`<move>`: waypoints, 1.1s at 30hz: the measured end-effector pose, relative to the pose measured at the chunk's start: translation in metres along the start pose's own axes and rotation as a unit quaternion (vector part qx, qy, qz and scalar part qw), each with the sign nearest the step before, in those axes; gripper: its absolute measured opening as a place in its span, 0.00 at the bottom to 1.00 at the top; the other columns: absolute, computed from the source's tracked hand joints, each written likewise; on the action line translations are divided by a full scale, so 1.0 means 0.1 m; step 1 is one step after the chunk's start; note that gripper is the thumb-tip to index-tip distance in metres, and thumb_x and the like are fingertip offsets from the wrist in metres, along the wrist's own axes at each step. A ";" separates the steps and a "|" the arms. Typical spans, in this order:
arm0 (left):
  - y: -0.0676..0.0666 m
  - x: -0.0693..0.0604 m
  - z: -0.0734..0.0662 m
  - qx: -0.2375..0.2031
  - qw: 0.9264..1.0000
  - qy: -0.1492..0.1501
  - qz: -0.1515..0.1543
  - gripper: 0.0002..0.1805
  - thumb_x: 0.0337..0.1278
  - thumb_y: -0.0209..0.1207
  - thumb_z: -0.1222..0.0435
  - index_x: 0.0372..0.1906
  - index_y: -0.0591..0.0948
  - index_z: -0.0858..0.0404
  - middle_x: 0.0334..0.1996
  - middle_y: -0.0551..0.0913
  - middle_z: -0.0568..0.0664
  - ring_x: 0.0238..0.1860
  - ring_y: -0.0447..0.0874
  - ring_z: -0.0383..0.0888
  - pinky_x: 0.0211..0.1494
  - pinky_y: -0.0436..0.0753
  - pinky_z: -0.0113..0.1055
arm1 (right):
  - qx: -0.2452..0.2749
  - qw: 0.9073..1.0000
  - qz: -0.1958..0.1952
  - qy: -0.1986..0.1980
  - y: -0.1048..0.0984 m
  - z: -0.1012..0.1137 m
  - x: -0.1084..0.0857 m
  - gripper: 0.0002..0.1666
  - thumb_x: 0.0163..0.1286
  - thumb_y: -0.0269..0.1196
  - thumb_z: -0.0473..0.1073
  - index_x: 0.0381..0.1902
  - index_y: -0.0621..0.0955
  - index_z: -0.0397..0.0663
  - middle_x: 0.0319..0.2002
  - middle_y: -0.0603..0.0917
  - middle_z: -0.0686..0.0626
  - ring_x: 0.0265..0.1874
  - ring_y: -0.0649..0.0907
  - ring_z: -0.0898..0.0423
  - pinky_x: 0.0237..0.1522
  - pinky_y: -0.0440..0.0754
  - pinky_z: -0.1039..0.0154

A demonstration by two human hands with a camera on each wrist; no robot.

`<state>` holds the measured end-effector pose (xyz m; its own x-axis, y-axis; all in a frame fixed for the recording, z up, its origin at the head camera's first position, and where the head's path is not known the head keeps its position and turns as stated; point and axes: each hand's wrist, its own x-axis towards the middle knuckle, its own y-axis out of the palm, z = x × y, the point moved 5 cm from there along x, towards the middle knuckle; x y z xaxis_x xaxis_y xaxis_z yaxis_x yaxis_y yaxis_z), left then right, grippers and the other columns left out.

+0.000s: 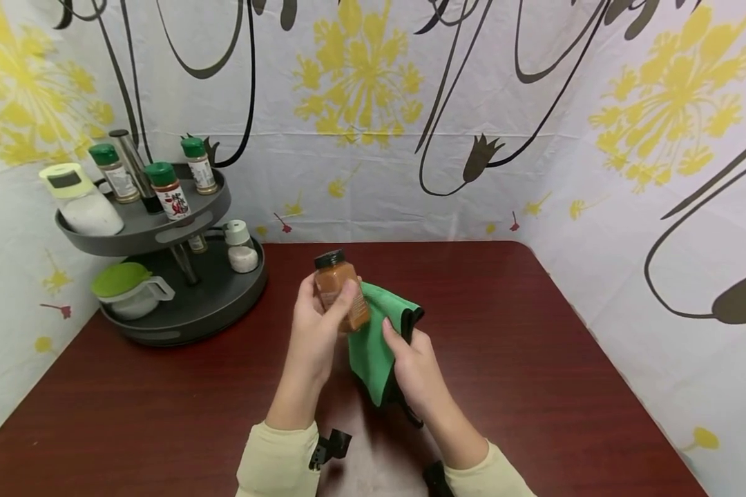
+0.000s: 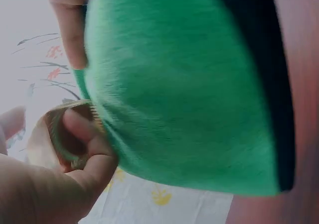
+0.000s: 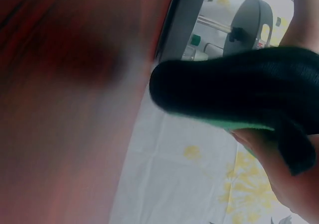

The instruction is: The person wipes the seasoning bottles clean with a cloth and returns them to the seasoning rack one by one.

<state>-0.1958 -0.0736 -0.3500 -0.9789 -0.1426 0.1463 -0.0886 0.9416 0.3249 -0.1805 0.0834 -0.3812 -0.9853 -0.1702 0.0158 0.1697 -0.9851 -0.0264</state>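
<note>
"Holding a green cloth (image 1: 373,355), your right hand (image 1: 418,369) hovers over the table (image 1: 534,386). And the other?"
"Your left hand (image 1: 316,317) grips a tilted, black-lidded jar (image 1: 333,277) just beside the cloth."
"What lies farther off?"
"On your left, a two-tier rack (image 1: 168,336) carries shakers (image 1: 174,200) and a green-lidded container (image 1: 133,304); behind it you face a flowered sheet (image 1: 342,186)."

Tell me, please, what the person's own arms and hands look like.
The left hand and right hand wear no gloves. A plain, pale cream fabric left sleeve and matching right sleeve end short of the hands. A small, angular black device sits by the left one; another black device shows partly by the right. Neither sleeve shows markings.
</note>
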 end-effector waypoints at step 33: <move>-0.03 -0.06 -0.05 0.213 0.975 0.066 -0.020 0.27 0.61 0.74 0.71 0.65 0.83 0.58 0.56 0.88 0.57 0.56 0.88 0.52 0.56 0.89 0.47 | -0.038 0.990 -0.044 -0.125 0.03 0.28 -0.05 0.22 0.87 0.53 0.53 0.56 0.83 0.39 0.38 0.85 0.39 0.33 0.84 0.55 0.40 0.84 0.62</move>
<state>-0.1886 -0.0767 -0.3473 -0.9436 -0.1930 0.2692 -0.2216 0.9719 -0.0800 -0.1744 0.0802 -0.3534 -0.9588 -0.0938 0.2682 0.0725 -0.9934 -0.0883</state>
